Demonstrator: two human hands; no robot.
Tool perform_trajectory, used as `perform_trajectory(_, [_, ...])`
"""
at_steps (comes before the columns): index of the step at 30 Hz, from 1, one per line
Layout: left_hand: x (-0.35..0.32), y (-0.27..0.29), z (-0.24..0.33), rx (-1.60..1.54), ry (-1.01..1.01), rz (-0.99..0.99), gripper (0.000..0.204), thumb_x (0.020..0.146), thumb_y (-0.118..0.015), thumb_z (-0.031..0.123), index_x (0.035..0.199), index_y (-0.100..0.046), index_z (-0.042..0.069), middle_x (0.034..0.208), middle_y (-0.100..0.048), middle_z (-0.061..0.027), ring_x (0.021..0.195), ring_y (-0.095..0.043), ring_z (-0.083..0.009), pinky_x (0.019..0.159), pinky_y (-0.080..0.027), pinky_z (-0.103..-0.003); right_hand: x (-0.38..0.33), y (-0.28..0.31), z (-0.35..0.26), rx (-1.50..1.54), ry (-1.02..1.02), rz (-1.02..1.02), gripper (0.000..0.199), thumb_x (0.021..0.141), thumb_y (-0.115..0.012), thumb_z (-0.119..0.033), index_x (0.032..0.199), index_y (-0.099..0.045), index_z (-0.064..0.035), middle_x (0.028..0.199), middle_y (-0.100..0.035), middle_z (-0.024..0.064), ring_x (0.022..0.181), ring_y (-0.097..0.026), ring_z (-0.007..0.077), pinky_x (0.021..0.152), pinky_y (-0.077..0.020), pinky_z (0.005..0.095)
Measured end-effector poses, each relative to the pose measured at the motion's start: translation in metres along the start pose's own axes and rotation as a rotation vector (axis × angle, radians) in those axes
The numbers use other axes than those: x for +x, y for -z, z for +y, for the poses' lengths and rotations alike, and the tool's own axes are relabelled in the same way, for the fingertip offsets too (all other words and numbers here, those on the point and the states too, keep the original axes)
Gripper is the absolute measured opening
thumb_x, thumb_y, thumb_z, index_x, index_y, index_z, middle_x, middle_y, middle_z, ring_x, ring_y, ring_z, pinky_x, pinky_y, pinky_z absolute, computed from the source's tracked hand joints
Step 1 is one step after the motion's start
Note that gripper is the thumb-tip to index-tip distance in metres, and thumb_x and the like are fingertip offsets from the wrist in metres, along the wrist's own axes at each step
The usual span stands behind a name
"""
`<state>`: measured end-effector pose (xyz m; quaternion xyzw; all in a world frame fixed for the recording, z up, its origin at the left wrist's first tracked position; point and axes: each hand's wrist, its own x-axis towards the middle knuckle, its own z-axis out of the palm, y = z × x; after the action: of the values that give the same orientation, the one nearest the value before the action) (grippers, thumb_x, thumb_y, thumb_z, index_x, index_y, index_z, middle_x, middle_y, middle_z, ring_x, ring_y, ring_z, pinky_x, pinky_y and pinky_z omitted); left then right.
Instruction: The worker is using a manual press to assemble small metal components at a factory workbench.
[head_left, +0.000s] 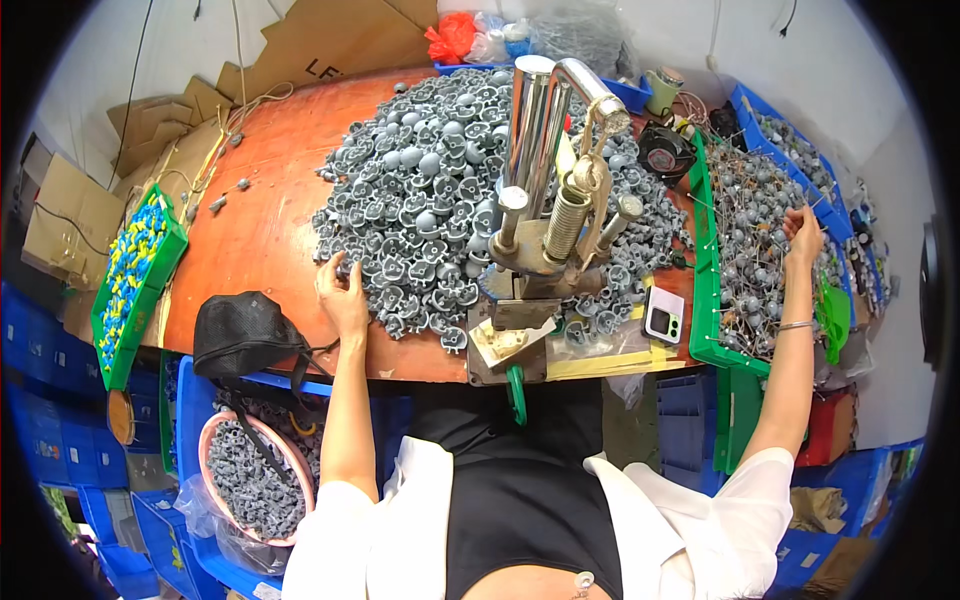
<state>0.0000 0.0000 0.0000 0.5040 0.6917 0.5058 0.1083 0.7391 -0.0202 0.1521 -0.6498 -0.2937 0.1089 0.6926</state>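
A: Where are your parts?

B: The grey caps (pixel 425 200) lie heaped on the table (pixel 265 200) in front of you, spreading behind the press (pixel 567 228). The wired balls (pixel 750 240) fill the tray (pixel 706 310) on your right.

A: And your hands?

B: Your left hand (pixel 342 298) is at the heap's near left edge, fingers loosely bent, thumb apart. Your right hand (pixel 803 238) is over the tray's far right side, fingers curled. Whether either one grips a piece, I can't tell.

A: So which step are you on?

B: By the look of it, picking: one hand at each supply, neither at the press. A clean pick there calls for a narrow pinch on one cap on the left, and on the right for drawing one ball free without snagging its neighbours' wires.

A: What's around that?

B: Your phone (pixel 663 314) lies between press and tray; a black bag (pixel 245 335) sits left of your forearm, above a pink basket (pixel 206 440) of small grey pieces.

A: What can't you make out?

B: Your right fingertips are too small to read. The press hides part of the heap, and whether its cream block (pixel 505 342) holds anything is unclear. Your lap is partly under the table edge.
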Motion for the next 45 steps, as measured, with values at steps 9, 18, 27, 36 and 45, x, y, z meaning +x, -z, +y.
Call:
perform_trajectory(9, [0.077,-0.024,-0.073,-0.279,0.020,0.223,0.037,0.085,-0.067,0.016,0.116,-0.057,-0.002,0.104,-0.062,-0.0098,0.094,-0.059,-0.0179,0.084,-0.046,-0.031,0.072,0.060,-0.071,0.852,0.033,-0.364,0.021,0.090,-0.054,-0.011,0.070,-0.052,-0.0041,0.094,-0.066,0.0170,0.096,-0.061,0.0272,0.097,-0.0447,0.0422])
perform_trajectory(18, [0.084,-0.028,-0.090,-0.541,0.030,0.062,0.031,0.090,-0.061,0.014,0.116,-0.058,-0.004,0.108,-0.062,-0.0076,0.094,-0.057,-0.0135,0.085,-0.046,-0.026,0.033,0.015,-0.083,-0.184,-0.112,-0.238,0.017,0.083,-0.057,-0.019,0.078,-0.061,-0.0034,0.084,-0.068,0.0105,0.074,-0.065,0.0213,0.066,-0.0532,0.0333])
perform_trajectory(27, [0.063,-0.030,-0.037,-0.704,0.116,-0.029,0.029,0.092,-0.058,0.015,0.113,-0.058,-0.005,0.109,-0.059,-0.0063,0.096,-0.055,-0.0126,0.088,-0.044,-0.027,0.027,0.026,-0.138,0.228,0.360,-0.240,0.020,0.089,-0.052,-0.019,0.072,-0.056,-0.0082,0.099,-0.067,0.0116,0.087,-0.062,0.0163,0.076,-0.0469,0.0313])
perform_trajectory(36, [0.047,-0.036,-0.014,-0.551,-0.117,-0.062,0.028,0.092,-0.059,0.012,0.116,-0.059,-0.003,0.108,-0.059,-0.0060,0.097,-0.056,-0.0127,0.086,-0.045,-0.026,0.017,0.030,-0.142,0.030,0.145,-0.238,0.021,0.089,-0.055,-0.021,0.074,-0.058,-0.0075,0.097,-0.068,0.0105,0.087,-0.063,0.0162,0.072,-0.0480,0.0268])
perform_trajectory(45, [0.021,-0.017,0.036,-0.207,-0.475,-0.167,0.031,0.082,-0.065,0.004,0.112,-0.060,-0.001,0.108,-0.054,-0.0108,0.103,-0.052,-0.0232,0.090,-0.041,-0.033,-0.003,0.031,-0.156,0.421,0.228,-0.481,0.024,0.092,-0.057,-0.026,0.085,-0.062,-0.0041,0.096,-0.067,0.0115,0.079,-0.061,0.0130,0.068,-0.0482,0.0250])
